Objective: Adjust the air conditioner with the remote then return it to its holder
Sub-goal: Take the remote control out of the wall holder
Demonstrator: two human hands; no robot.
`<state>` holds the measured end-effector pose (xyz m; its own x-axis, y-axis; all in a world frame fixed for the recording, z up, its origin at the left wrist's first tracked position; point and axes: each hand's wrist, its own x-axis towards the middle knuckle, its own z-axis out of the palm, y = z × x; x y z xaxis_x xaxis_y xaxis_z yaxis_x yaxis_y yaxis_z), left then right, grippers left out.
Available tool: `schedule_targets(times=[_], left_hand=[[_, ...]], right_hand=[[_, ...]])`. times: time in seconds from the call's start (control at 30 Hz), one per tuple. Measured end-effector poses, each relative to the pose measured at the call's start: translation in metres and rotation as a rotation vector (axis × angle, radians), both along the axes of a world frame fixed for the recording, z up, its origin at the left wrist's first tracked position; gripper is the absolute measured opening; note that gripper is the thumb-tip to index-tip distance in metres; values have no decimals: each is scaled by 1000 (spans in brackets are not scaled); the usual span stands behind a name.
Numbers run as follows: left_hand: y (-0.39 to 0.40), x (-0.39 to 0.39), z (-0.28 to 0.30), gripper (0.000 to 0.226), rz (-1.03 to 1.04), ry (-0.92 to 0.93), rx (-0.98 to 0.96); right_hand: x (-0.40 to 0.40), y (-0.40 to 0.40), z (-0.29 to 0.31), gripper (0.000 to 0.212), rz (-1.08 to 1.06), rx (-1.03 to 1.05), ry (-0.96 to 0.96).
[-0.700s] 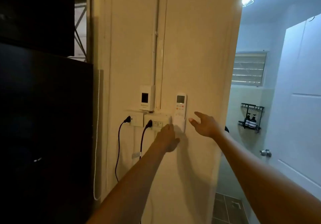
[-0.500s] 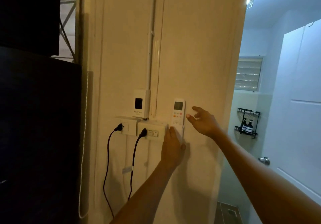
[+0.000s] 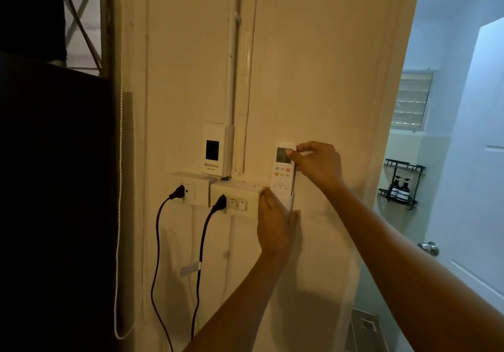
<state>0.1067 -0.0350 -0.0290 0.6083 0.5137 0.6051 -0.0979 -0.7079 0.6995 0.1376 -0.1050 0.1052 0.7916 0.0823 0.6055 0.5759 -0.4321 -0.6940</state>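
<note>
Slim white plastic remote with grey screen stands upright in white wall-mounted plastic holder on smooth cream wall. Right hand pinches remote's top between thumb and fingers. Left hand, fingers together, presses flat over holder beside boxy switch plate.

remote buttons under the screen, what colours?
On the remote, orange or red and light blue buttons on a white body, blurred; head view, the only one.
</note>
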Motion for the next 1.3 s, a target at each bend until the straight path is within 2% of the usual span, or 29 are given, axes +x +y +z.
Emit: schedule_targets(times=[0.13, 0.73, 1.17, 1.3], left_hand=[[-2, 5, -7, 75, 46, -22, 23], [1, -1, -6, 76, 49, -10, 57], [0, -5, -2, 76, 57, 11, 51], [2, -6, 0, 77, 38, 17, 41]], right_hand=[[-3, 7, 2, 25, -61, -78, -62], [-5, 13, 1, 28, -128, -120, -126], [-4, 14, 19, 32, -95, -104, -148], [-5, 8, 26, 25, -90, -50, -157]])
